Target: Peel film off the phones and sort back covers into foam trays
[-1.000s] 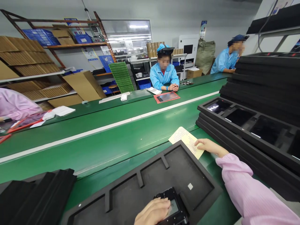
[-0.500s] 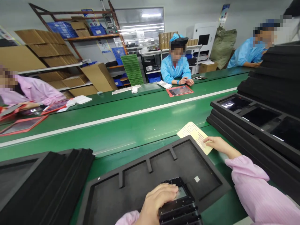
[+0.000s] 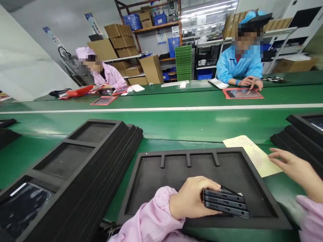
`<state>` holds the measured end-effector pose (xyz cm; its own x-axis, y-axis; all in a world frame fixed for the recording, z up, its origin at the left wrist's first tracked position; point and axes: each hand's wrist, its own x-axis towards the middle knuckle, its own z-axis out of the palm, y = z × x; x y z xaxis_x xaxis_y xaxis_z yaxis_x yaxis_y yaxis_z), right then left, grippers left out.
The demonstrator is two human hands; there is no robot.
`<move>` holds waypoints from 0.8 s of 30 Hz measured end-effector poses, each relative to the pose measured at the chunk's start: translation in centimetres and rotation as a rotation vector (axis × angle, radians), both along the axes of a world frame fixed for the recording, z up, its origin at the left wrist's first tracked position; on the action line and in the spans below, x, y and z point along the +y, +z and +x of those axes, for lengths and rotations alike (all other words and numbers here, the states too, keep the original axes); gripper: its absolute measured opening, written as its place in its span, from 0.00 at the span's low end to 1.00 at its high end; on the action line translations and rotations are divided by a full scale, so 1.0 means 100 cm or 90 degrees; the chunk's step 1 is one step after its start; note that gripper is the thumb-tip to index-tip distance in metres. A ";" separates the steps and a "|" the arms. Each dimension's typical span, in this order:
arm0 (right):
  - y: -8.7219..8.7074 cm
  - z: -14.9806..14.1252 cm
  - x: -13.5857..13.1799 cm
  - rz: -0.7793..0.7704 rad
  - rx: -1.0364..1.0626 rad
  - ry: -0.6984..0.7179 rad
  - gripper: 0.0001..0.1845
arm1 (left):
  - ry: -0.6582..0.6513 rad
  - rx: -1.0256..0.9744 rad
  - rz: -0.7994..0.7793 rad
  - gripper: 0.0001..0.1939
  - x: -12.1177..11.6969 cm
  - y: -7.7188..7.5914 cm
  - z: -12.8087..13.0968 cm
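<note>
My left hand (image 3: 193,198) is closed around a small stack of dark smartphones (image 3: 224,201), their edges with ports and holes facing me. The stack is held over a black foam tray (image 3: 174,181) with short dividers along its far side. A pale yellow sticker sheet (image 3: 252,154) with rows of small dots lies at the tray's far right corner. Beside the sheet's right edge is my right hand (image 3: 294,168), fingers stretched out and apart. No held thing shows in it.
To the left stands a stack of black foam trays (image 3: 101,164), a dark screen (image 3: 25,205) in the top one. More trays (image 3: 300,141) stand at right. Across the green bench (image 3: 176,124), one person in blue (image 3: 239,64) and another in pink (image 3: 111,75) handle flat panels.
The view has swung left. My left hand has tilted the phone stack so its edges face me. My right hand has drawn off the sticker sheet, its fingers now spread.
</note>
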<state>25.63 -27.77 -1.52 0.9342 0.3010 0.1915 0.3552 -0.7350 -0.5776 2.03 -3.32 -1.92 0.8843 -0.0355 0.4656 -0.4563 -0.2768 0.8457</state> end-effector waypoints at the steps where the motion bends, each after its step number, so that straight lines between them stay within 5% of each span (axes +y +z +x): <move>1: 0.011 -0.007 0.003 0.011 0.007 -0.001 0.22 | -0.004 0.000 0.001 0.17 0.000 -0.001 0.000; 4: 0.046 -0.043 0.021 0.109 0.074 0.069 0.21 | -0.009 -0.012 0.009 0.17 0.001 -0.002 -0.001; 8: 0.080 -0.100 0.059 0.139 0.212 0.422 0.15 | -0.009 0.008 0.014 0.16 0.000 -0.006 -0.002; 11: 0.086 -0.123 0.082 0.105 0.274 0.576 0.12 | -0.001 0.051 0.038 0.15 -0.001 -0.008 -0.003; 24: 0.087 -0.127 0.102 0.027 0.332 0.652 0.08 | 0.021 0.066 0.086 0.11 -0.004 -0.002 -0.001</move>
